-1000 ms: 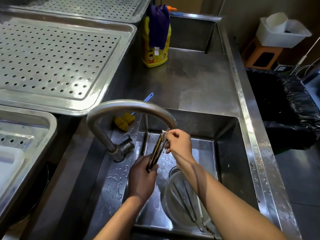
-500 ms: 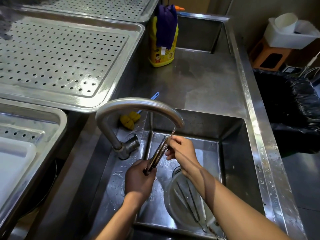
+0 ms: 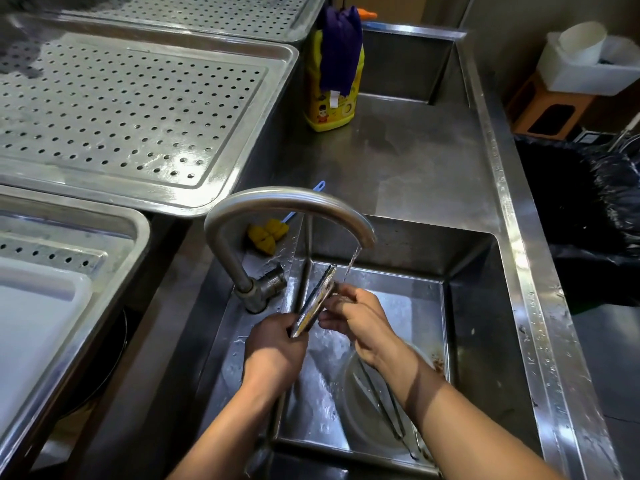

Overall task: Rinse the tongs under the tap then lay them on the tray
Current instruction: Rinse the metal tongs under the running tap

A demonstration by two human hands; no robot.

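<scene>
The left hand (image 3: 275, 344) is gripping the tongs (image 3: 314, 303) by their lower end, fingers wrapped round the metal, so that the arms are pointing up and away toward one o'clock, under the spout of the tap (image 3: 291, 206). Held squeezed together like this, the two arms are lying as one flat strip, which probably makes them easier to wipe along their length. The right hand (image 3: 356, 318) is sitting at three o'clock of the tongs, its fingers (image 3: 334, 311) curled against the upper part, seemingly rubbing the metal while the water (image 3: 350, 265) is running. The stream is falling just beside the tip and landing on the right hand's knuckles rather than squarely on the tongs, so I judge the rinse is still under way and the tongs may need shifting a little toward three o'clock.

Everything is happening over the sink (image 3: 485, 306), so drips and splashes are staying in the basin. At five o'clock of the hands, a round bowl (image 3: 356, 410) is resting on the sink floor with a second pair of tongs (image 3: 381, 403) lying in it, likely waiting its turn.

The perforated tray (image 3: 131, 109) is lying at ten o'clock, well apart from the hands; its holes should be letting rinsed pieces drain. Nothing is lying on it yet, so the laying-down step is not yet done.
</scene>
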